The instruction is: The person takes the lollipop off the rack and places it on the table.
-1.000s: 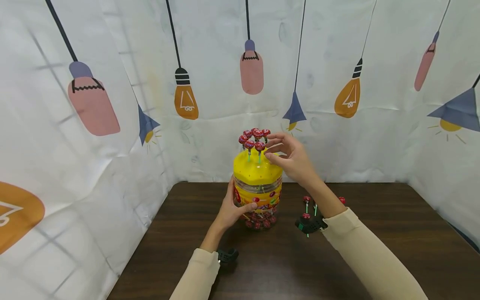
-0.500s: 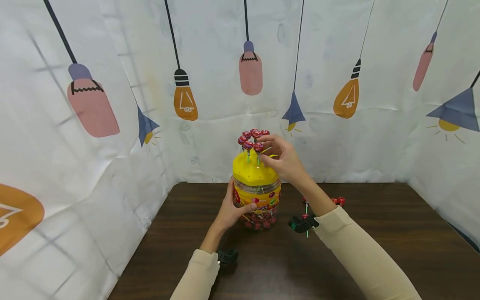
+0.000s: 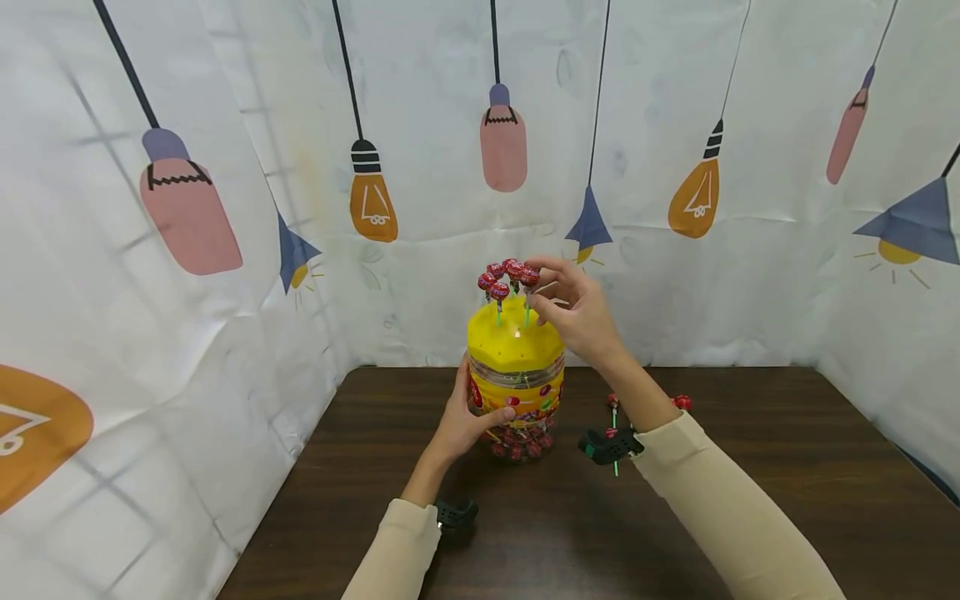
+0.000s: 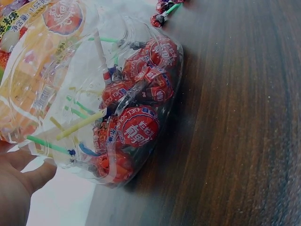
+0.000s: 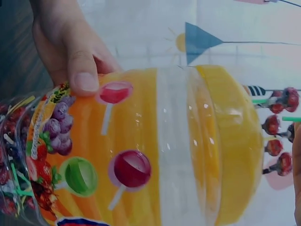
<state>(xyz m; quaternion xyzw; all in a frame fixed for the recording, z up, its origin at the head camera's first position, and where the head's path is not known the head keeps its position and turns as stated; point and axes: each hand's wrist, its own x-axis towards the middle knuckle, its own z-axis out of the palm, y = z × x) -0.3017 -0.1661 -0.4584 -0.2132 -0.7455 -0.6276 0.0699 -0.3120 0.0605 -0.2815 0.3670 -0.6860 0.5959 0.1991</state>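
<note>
My left hand (image 3: 459,423) grips the side of a clear plastic candy jar (image 3: 525,393), thumb across its front. Wrapped lollipops (image 4: 138,126) fill the lower part. Several red lollipops (image 3: 499,292) stand upright in the yellow lid (image 3: 504,350). Beside them my right hand (image 3: 581,312) pinches one lollipop (image 3: 529,277) at its upper stick, just above the lid. Whether the stick's lower end touches the lid I cannot tell. In the right wrist view only a sliver of that hand shows, with a green stick (image 5: 290,119) by it.
Loose lollipops (image 3: 682,402) lie on the dark wooden table (image 3: 735,467) right of the jar, partly hidden by my right forearm. A white curtain (image 3: 442,167) printed with lamps hangs behind the table and at its sides.
My right hand has moved in to the front right lollipop and taken hold of it. That lollipop now stands slightly higher and further right. My left hand and the jar stay put.
</note>
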